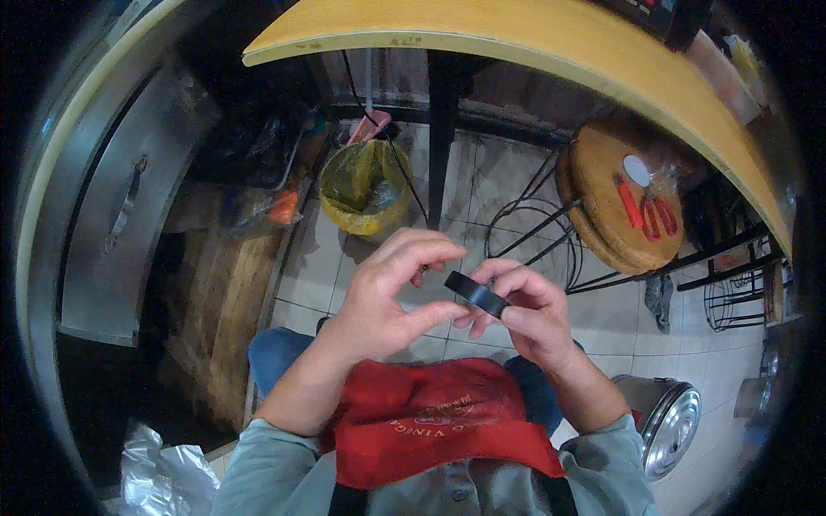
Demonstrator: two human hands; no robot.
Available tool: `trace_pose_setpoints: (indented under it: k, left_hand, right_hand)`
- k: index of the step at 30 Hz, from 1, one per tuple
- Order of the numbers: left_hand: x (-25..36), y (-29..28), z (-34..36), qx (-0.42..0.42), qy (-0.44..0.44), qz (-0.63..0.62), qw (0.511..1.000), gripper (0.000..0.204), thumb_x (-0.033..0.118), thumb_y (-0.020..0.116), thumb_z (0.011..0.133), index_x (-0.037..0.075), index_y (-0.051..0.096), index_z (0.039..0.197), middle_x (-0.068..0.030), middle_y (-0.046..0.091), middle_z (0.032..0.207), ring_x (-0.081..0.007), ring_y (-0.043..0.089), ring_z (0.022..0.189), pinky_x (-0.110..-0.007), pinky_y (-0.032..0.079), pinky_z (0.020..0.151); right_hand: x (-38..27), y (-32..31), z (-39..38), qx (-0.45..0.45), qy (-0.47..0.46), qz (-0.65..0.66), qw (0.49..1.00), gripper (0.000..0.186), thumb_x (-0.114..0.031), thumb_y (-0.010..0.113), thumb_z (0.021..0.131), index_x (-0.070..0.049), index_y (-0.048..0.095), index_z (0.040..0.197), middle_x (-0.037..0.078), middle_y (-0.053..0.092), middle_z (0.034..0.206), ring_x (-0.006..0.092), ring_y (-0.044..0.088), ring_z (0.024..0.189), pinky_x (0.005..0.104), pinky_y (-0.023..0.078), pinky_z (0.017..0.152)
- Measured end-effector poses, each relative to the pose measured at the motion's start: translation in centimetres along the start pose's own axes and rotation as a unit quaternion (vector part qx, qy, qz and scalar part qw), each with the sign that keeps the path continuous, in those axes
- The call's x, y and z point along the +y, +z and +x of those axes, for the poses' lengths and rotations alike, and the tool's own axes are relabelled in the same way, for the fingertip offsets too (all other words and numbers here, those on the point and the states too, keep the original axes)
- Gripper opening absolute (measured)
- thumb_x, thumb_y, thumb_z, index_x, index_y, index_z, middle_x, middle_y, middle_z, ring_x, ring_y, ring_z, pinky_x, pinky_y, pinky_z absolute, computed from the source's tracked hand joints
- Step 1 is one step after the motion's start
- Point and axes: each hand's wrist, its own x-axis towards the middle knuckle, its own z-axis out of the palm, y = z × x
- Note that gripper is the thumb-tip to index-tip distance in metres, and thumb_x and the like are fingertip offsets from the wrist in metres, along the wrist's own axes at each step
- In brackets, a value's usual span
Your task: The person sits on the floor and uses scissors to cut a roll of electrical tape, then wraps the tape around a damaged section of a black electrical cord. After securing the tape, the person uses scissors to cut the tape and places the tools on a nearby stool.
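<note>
A roll of black tape (476,292) is gripped in my right hand (538,318), between thumb and fingers, above my red apron (439,421) and lap. My left hand (396,301) is curved just left of the roll, thumb and fingers apart, the thumb tip close to the roll's edge; I cannot tell if it touches. Beyond my hands, at the right, a round wooden stool top or board (602,232) carries red-handled scissors (656,215), another red-handled tool (628,202) and a small white disc (636,170).
A yellow table edge (465,34) arches overhead, with a dark leg. A lined yellow bin (361,193) stands on the tiles, near a pink dustpan (368,126). A steel cabinet (129,206) is at the left, crumpled silver material (163,473) below it, a lidded metal pot (671,430) at lower right.
</note>
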Motion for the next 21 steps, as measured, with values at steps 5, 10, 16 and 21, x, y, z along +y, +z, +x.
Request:
trace_pose_setpoints:
  k: [5,10,16,21]
  left_hand:
    - [-2.2,-0.6,-0.6,-0.088,-0.006,-0.084,0.993,0.031,0.008,0.075,0.072,0.002,0.066,0.102,-0.0099,0.064,0.099,-0.0204,0.060,0.083,-0.030,0.048,0.069]
    - [-1.4,-1.3,-0.1,-0.095,0.122,0.012,0.988,0.034,0.004,0.075,0.067,0.003,0.066,0.100,-0.0099,0.062,0.093,-0.0260,0.059,0.078,-0.034,0.047,0.066]
    - [-0.6,-1.0,0.2,-0.096,0.158,0.054,0.981,0.036,0.002,0.073,0.064,0.003,0.066,0.099,-0.0106,0.059,0.089,-0.0284,0.056,0.075,-0.036,0.046,0.065]
    - [-0.4,-0.7,0.2,-0.105,0.147,0.080,0.980,0.035,0.002,0.072,0.063,0.003,0.066,0.097,-0.0107,0.058,0.087,-0.0290,0.055,0.077,-0.037,0.046,0.065]
  right_hand:
    - [0.3,0.3,0.3,-0.053,-0.037,0.064,0.996,0.022,-0.005,0.056,0.088,0.003,0.054,0.108,0.021,0.048,0.125,0.0349,0.062,0.103,0.0413,0.058,0.080]
    - [-0.1,-0.6,0.0,-0.062,-0.018,-0.054,0.996,0.022,-0.003,0.057,0.087,0.004,0.056,0.108,0.020,0.049,0.126,0.0277,0.058,0.108,0.0381,0.057,0.083]
    - [-0.8,-0.1,-0.2,-0.031,0.028,-0.058,0.997,0.021,0.002,0.056,0.086,0.003,0.058,0.107,0.019,0.051,0.126,0.0224,0.058,0.107,0.0328,0.057,0.080]
    - [-0.6,-0.3,0.0,-0.022,0.049,-0.093,0.994,0.022,0.004,0.054,0.088,0.002,0.058,0.109,0.017,0.053,0.125,0.0210,0.063,0.099,0.0312,0.057,0.076]
